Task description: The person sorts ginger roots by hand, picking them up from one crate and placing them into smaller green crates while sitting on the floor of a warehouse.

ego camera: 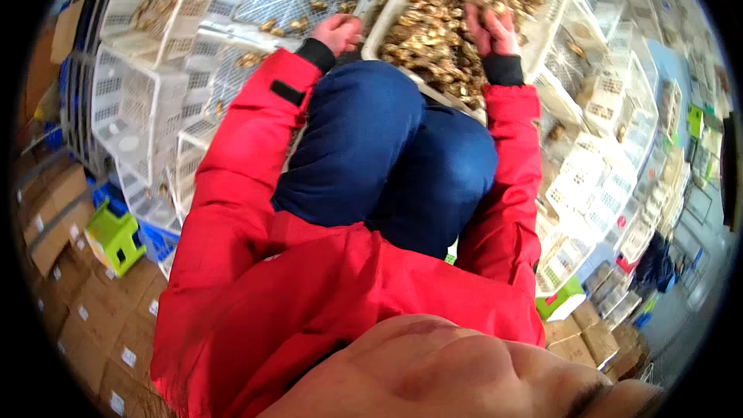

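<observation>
A heap of small, shiny brown pieces, which look like mushrooms, fills a white plastic crate in front of my knees. Over the right part of this heap is my right hand, fingers pointing away from me among the pieces. One piece shows at its fingertips, but blur hides whether it is gripped. My left hand is curled just left of the heaped crate, by the near right corner of a mesh-bottomed crate with scattered brown pieces in it. Whatever may be inside those curled fingers is hidden.
More white perforated crates stand at left and right, some with brown pieces. Cardboard boxes and a green plastic stool are at lower left. A person in dark clothing is far off at right.
</observation>
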A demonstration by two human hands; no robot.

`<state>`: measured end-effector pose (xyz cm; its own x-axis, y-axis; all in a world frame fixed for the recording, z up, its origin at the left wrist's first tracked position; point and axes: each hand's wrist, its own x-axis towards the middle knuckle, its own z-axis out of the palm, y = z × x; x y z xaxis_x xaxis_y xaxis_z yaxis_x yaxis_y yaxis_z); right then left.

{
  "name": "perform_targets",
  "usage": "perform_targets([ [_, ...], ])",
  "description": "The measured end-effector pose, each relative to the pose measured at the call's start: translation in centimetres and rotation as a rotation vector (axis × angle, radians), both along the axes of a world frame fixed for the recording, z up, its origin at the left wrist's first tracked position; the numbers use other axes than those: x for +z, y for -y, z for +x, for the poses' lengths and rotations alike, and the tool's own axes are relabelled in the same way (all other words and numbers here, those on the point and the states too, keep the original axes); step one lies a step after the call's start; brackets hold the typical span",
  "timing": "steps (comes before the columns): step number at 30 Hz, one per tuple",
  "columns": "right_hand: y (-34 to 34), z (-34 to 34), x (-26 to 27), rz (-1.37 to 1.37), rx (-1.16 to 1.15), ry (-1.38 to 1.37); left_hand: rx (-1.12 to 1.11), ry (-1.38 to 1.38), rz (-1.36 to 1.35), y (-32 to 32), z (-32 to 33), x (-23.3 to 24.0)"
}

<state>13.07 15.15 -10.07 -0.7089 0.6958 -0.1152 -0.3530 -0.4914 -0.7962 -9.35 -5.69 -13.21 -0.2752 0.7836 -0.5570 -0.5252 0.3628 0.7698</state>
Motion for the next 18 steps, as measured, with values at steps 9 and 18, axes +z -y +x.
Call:
perform_targets([
  [9,2.5,1.1,8.7,0.09,0.126,-0.038,-0.213,-0.136,0.208,-5.3,3.1,12.7],
  [18,4.3,1.3,10.0,0.114,0.159,-0.009,-0.069,0.064,0.139,-1.0,-5.7,4.1],
])
